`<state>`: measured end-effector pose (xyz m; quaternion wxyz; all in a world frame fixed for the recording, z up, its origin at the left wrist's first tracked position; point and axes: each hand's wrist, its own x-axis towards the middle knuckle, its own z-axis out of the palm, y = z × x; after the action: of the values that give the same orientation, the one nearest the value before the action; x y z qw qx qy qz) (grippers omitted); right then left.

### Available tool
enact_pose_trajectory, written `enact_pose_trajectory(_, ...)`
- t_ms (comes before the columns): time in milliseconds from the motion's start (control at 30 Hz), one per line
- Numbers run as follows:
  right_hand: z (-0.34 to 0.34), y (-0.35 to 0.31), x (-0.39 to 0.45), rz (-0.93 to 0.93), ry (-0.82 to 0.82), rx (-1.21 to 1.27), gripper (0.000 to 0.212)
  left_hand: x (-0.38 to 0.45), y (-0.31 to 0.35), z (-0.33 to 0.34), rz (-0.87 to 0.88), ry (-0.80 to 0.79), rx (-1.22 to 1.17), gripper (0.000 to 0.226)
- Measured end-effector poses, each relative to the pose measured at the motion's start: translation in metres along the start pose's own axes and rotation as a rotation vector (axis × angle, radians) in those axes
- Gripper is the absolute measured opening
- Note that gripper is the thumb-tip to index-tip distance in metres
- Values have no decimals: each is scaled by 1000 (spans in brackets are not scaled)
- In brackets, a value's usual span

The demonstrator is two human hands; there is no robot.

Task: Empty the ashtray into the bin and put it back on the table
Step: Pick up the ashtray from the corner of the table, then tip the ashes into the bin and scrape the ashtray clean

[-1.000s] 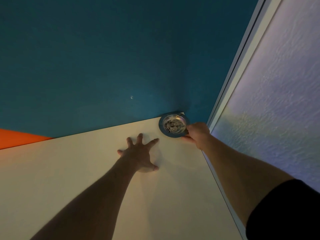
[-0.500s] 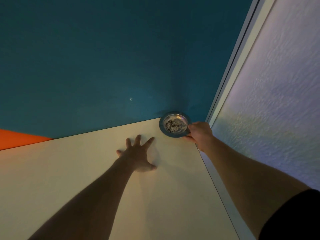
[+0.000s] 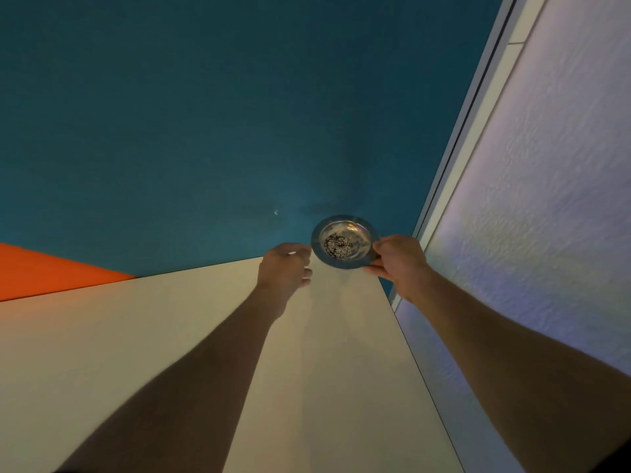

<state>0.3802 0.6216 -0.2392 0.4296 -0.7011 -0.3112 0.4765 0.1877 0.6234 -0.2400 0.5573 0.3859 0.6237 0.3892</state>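
Tabletop: left bare at the far corner.
Ashtray: lifted above that corner, kept level so ash was not spilled.
Right hand: rim pinched in its grip.
Left hand: grip loosely curled, nothing held, brought beside the rim, probably for support.

The right hand pinches the near right rim of the round metal ashtray, which holds dark ash, at the far right corner of the pale table. The left hand, fingers curled, is just beside the ashtray's left rim. Behind stands a teal wall.
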Motion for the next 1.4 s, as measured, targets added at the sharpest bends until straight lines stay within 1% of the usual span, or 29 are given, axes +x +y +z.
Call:
enact_pose_trajectory(67, 1, -10, -13, 0, 8, 38, 17, -8, 14, 0, -5, 11, -79, 12)
enact_pose_trajectory(167, 4, -25, -31, -15, -12, 61, 15, -20, 29, -7, 9, 39, -135, 15)
enact_pose_trajectory(400, 19, -51, -76, -55, -88, 33, 12, -55, 47, -38, 77, 80, -166, 14)
enact_pose_trajectory(700, 47, -67, -143, -76, -201, 46, 8, -113, 55, -99, 83, 152, -225, 8)
enact_pose_trajectory(1033, 115, -72, -224, -102, -326, 23, 8, -181, 54, -195, 120, 254, -272, 3)
enact_pose_trajectory(1167, 152, -67, -259, -103, -354, 32, 7, -208, 48, -240, 143, 305, -302, 9)
enact_pose_trajectory(1300, 189, -59, -295, -92, -396, 20, 6, -233, 37, -287, 136, 342, -292, 9)
enact_pose_trajectory(1400, 221, -53, -327, -83, -433, 9, 10, -252, 26, -329, 122, 395, -297, 12)
